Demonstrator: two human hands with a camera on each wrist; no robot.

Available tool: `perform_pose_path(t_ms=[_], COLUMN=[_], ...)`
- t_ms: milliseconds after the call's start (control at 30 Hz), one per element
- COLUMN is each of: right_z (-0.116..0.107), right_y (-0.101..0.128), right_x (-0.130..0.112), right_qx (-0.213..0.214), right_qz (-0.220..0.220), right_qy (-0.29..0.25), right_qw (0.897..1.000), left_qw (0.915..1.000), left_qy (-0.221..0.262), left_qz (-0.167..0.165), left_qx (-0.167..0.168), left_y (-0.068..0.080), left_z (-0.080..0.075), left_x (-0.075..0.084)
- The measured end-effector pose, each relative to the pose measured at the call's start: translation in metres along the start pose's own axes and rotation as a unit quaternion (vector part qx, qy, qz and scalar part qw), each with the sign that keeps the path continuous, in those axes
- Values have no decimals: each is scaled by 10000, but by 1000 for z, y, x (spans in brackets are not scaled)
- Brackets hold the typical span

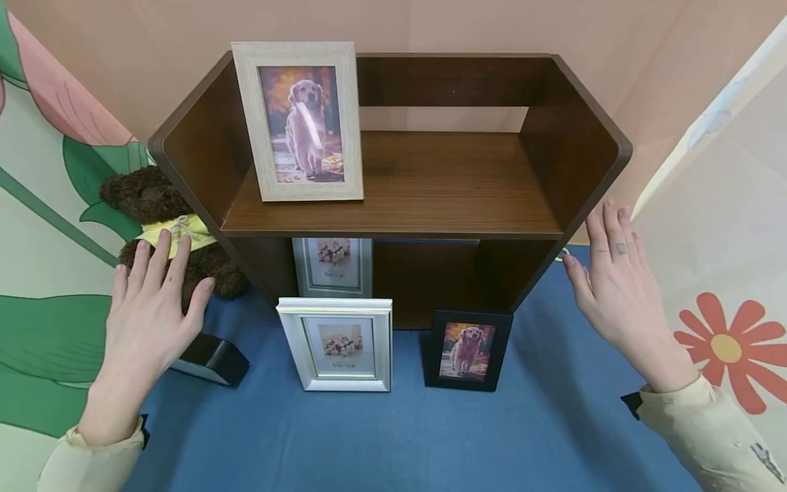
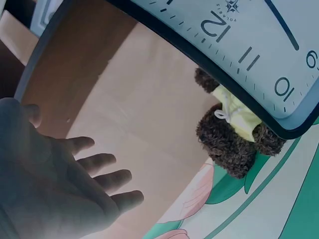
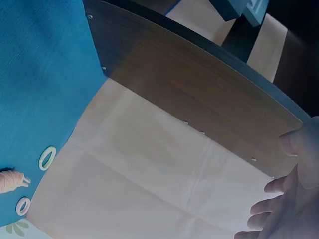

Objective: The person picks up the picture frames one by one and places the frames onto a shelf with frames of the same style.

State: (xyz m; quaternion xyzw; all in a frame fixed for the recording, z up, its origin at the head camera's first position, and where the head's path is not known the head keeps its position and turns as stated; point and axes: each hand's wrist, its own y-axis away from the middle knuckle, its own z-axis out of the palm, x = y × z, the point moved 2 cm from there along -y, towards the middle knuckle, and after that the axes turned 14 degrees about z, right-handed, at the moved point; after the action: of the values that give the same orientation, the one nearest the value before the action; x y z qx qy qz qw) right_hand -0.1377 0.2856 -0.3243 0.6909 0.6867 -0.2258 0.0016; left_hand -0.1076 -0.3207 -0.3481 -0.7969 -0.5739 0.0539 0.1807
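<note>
A dark brown wooden shelf (image 1: 393, 219) with two tiers stands between my hands. My left hand (image 1: 147, 314) is held out with straight, spread fingers on its left, holding nothing. Beneath that hand is a black-rimmed clock (image 1: 215, 359), whose numbered face (image 2: 249, 55) shows in the left wrist view. My right hand (image 1: 627, 287) extends beside the shelf's right side panel (image 3: 199, 94), fingers straight and empty; whether it touches the panel I cannot tell. A whitish photo frame (image 1: 251, 137) with a dog picture stands on the upper tier, at the left.
On the lower tier stands a silver-grey frame (image 1: 334, 268). A white frame (image 1: 347, 345) and a black frame (image 1: 470, 350) stand on the blue cloth (image 1: 393, 444) in front. A brown teddy bear (image 1: 147, 195) in yellow lies left. Pale rings (image 3: 47, 158) lie right.
</note>
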Motion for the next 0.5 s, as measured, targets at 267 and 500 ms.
perform_pose_path(t_ms=[267, 500], right_z=[-2, -1], right_y=[5, 19], right_x=[2, 2], right_qx=[16, -95], right_qz=[-45, -384], right_qy=[-833, -1626], right_qw=[9965, 9859], left_qw=[9985, 9893], left_qy=[258, 956], left_qz=[-98, -301], left_qx=[473, 1060], left_y=[6, 11], left_z=[1, 6], left_x=[4, 9])
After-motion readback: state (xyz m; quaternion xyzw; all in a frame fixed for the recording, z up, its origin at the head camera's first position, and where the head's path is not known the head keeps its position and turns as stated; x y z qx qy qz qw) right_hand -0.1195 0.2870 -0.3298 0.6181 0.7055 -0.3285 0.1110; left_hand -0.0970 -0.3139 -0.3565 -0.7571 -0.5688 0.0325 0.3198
